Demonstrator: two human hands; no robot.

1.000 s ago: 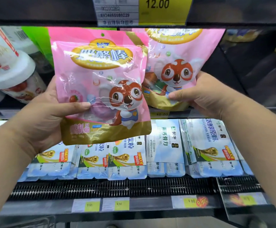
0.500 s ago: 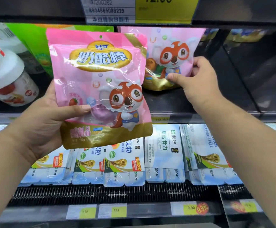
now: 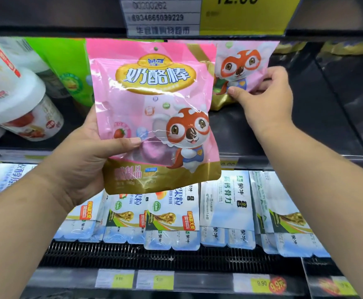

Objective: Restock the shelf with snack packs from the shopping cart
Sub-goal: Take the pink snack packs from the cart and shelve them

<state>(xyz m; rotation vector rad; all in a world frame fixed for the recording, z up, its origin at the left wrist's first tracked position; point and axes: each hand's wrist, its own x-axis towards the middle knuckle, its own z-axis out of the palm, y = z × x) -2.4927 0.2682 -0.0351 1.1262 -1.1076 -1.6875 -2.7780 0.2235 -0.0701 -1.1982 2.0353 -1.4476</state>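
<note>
Dark behind everything, the upper shelf now takes the rear snack pack, pushed deeper in at upper right of centre and nearly stocked, your right hand pinching it in its fingers, while your left hand still clamps the front snack pack mid-frame.

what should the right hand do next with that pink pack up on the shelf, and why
Probably set it down and let go. The right hand pinches the rear pink pack by its lower edge, its gold bottom at or near the dark shelf. The left hand holds a second pink pack in front, waiting to be placed.
</note>
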